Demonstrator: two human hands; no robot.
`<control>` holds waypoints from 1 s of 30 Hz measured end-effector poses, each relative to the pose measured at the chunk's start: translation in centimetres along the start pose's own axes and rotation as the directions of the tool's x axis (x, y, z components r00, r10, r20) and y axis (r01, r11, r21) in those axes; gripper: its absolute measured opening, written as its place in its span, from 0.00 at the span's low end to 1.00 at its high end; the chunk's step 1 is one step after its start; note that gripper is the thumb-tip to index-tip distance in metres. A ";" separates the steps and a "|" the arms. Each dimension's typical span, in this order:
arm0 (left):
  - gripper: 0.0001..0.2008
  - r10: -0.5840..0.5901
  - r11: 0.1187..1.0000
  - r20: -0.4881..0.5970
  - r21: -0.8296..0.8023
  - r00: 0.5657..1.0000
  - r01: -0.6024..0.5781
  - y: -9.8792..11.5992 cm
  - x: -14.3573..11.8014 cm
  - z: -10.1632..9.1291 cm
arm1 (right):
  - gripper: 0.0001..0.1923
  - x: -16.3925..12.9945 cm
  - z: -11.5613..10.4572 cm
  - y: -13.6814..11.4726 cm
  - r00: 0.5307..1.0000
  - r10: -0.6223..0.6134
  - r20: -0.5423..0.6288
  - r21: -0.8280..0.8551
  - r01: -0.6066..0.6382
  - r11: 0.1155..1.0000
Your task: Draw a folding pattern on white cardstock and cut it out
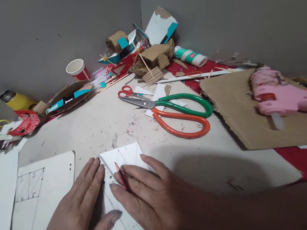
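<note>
Down at the near edge, the left hand (82, 204) is lying flat, fingers together and gripping nothing, pressing on the near-left side of a small white card sheet with pencilled triangle lines (125, 157). The right hand (149, 199) is resting across the same sheet just right of it, pinching a slim red-and-black pencil (122, 177) between its fingers, the sharpened tip pointing far-left over the card. A pale straight strip, possibly a ruler, seems to be running under both hands, though I cannot tell for sure.

The sheet is lying on the pale tabletop (96, 129), close to the person. To its left, another white card with a drawn grid of triangles (41, 186) is sitting flat. Farther off, large scissors with green and orange handles (177, 112) are lying closed, with small red-handled scissors (126, 91) just beyond them. At the far right, a pink glue gun (283, 96) is resting on a brown cardboard sheet (243, 113).

By my judgement, line-marking on the card is the step in hand. The next stroke is calling for a steady left palm, so the sheet is not slipping, and the pencil tip set exactly on the drawn line.
</note>
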State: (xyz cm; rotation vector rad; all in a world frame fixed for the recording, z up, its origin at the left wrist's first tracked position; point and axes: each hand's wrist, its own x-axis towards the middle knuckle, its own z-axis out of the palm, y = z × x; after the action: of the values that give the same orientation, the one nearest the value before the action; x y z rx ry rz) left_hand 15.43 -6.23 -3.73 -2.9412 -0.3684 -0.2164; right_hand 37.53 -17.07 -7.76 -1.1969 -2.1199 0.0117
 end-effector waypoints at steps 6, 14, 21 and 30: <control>0.24 -0.030 1.000 -0.032 0.006 0.999 0.030 -0.2 0.1 0.1 | 0.22 -0.4 2.5 -0.1 0.995 0.072 -0.071 -0.031 -0.074 0.997; 0.27 -0.083 0.997 0.021 -0.003 0.996 0.083 -0.4 -0.8 0.3 | 0.30 -0.1 1.0 0.1 0.998 0.053 0.029 0.025 -0.054 0.998; 0.23 -0.039 0.999 -0.032 0.021 0.999 0.040 -0.2 0.0 0.3 | 0.29 0.0 1.0 0.2 0.995 0.065 0.080 0.062 -0.070 0.996; 0.26 -0.036 0.997 0.004 0.063 0.999 0.035 -0.1 0.0 0.2 | 0.30 0.2 0.2 0.5 0.994 0.089 0.067 0.208 -0.101 0.973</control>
State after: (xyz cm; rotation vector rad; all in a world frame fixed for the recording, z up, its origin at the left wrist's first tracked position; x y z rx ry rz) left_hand 15.45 -6.12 -3.86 -2.8762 -0.4205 -0.1979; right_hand 37.74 -16.60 -7.96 -1.1810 -2.0489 0.3102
